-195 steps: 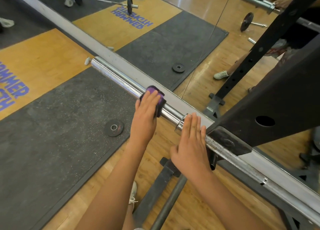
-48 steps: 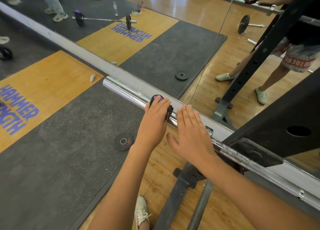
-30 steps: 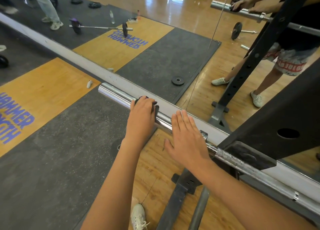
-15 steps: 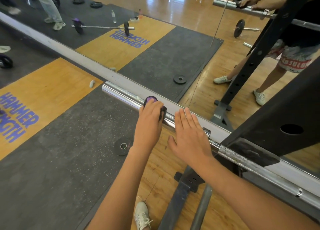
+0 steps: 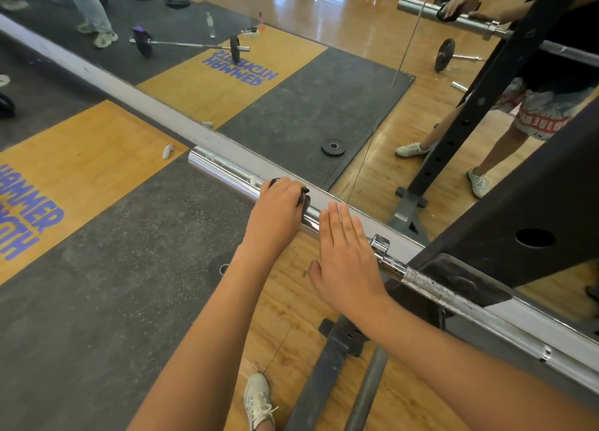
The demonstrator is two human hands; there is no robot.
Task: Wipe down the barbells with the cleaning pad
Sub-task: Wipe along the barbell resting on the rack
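A chrome barbell (image 5: 227,171) lies in a black rack, its smooth sleeve pointing up-left in front of a wall mirror. My left hand (image 5: 278,212) grips a dark purple cleaning pad (image 5: 304,198) wrapped over the sleeve near its middle; only the pad's edges show past my fingers. My right hand (image 5: 346,255) lies flat with straight fingers on the sleeve just left of the collar (image 5: 379,246). The knurled shaft (image 5: 431,286) runs on to the lower right through the rack.
The black rack upright (image 5: 531,223) and hook stand at the right. A rack foot (image 5: 327,362) and a grey tube (image 5: 366,395) lie on the wood floor below. A small plate (image 5: 220,268) rests on the rubber mat under my left arm. My shoe (image 5: 257,401) is at the bottom.
My left hand has been sliding the pad back and forth along the sleeve; it now sits slightly nearer the sleeve's end than half a second ago. My right hand stays flat by the collar.
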